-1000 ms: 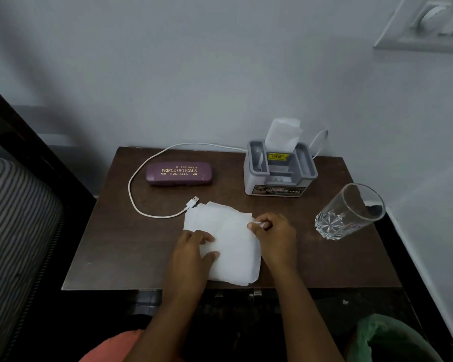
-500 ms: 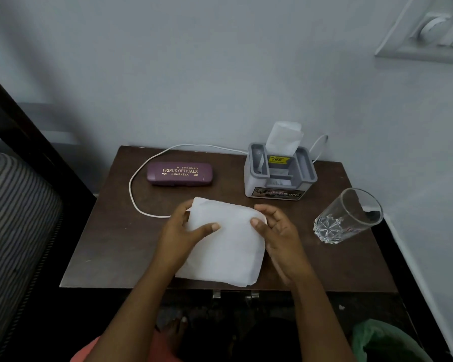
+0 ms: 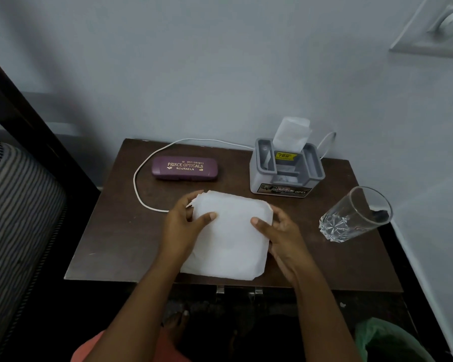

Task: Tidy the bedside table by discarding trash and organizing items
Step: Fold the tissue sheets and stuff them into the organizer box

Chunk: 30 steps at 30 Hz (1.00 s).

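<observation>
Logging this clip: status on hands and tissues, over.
Left hand, right hand: both pinch white stack of paper tissues, thumbs on top. White cable runs behind left hand. Clear glass tumbler apart, to the right.

The cable [image 3: 134,180] vanishes under the left hand [image 3: 182,227] and tissues [image 3: 230,241], then again behind the holder [image 3: 285,178]. The switch plate [image 3: 434,32], bag [image 3: 385,340] and mattress [image 3: 19,205] are cut off at the edges. The holder's label [image 3: 283,189] is too small to read.
</observation>
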Tool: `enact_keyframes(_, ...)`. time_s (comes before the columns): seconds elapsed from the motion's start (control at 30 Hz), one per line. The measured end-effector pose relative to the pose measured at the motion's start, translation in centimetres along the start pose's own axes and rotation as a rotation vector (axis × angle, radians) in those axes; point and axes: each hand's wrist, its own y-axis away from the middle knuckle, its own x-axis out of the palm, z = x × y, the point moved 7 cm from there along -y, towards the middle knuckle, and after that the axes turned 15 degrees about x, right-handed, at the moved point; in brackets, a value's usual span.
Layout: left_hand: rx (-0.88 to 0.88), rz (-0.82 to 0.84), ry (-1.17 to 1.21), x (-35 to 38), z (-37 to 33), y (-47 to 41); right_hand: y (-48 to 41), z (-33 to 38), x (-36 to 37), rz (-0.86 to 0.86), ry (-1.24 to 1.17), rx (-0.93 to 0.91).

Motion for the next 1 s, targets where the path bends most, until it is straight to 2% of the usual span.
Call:
enact_keyframes(0.23,0.011,0.043,0.127,0.5,-0.7,0.3,0.7,0.2,0.7,0.019,0.033,0.002)
enact_keyframes(0.43,-0.019,0.097,0.137,0.3,-1.5,0.8,2.4,1.5,2.2,0.188,-0.085,0.029)
enact_keyframes(0.57,-0.087,0.189,0.296,0.8,-2.5,0.8,3.6,2.9,3.3,0.336,-0.215,0.007)
enact_keyframes(0.7,-0.262,0.252,0.541,2.0,-3.7,1.4,4.7,3.8,4.0,0.461,-0.328,-0.008)
enact_keyframes(0.77,-0.351,0.321,0.618,2.3,-4.3,2.8,4.6,3.6,3.7,0.429,-0.296,0.023)
enact_keyframes(0.83,-0.395,0.331,0.631,1.9,-4.3,3.6,3.9,2.9,2.9,0.315,-0.202,0.064)
enact_keyframes(0.93,-0.405,0.334,0.558,1.7,-3.6,3.2,2.8,2.0,1.7,0.122,-0.059,0.080)
enact_keyframes(1.0,-0.418,0.337,0.509,1.8,-3.1,3.3,2.3,1.8,1.4,0.055,-0.010,0.062)
